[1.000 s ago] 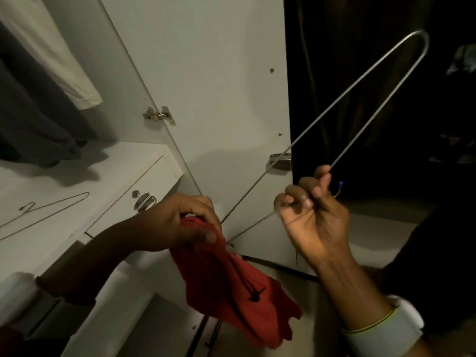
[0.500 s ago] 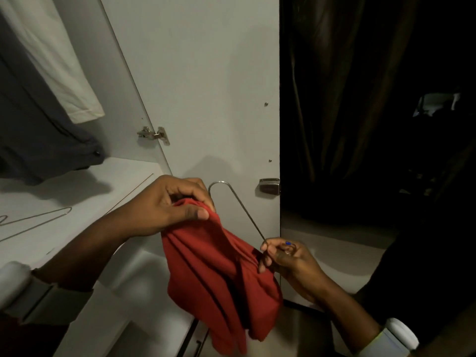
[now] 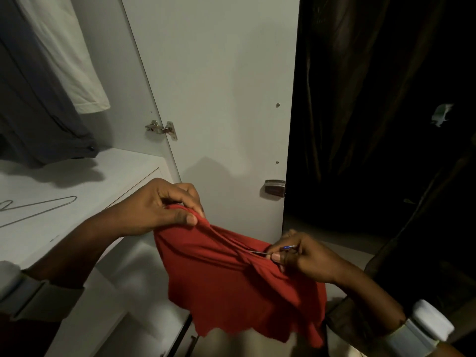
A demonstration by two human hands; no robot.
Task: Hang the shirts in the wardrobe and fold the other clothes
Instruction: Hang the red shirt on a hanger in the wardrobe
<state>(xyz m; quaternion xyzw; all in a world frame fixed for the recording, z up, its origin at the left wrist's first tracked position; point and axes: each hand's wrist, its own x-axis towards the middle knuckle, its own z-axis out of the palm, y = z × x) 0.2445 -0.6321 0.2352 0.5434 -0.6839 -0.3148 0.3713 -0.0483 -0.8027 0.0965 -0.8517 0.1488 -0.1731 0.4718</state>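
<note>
In front of the open wardrobe door (image 3: 219, 86), red shirt (image 3: 231, 284) stretched between both hands. Left hand (image 3: 164, 204) pinching bunched fabric; right hand (image 3: 301, 256) pinching cloth plus hanger (image 3: 288, 248) hook. Likely snag: wire catching fabric, or slipping out if either pinch loosens.

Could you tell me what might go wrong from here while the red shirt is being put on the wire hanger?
1. The wire hanger is almost wholly buried in the red shirt; its thin end could snag or stretch the fabric.
2. The left hand only pinches a bunched edge, so the shirt may slip from that grip and drop.
3. The right hand pinches twisted cloth together with the wire, so the shirt could end up hanging crooked.
</note>
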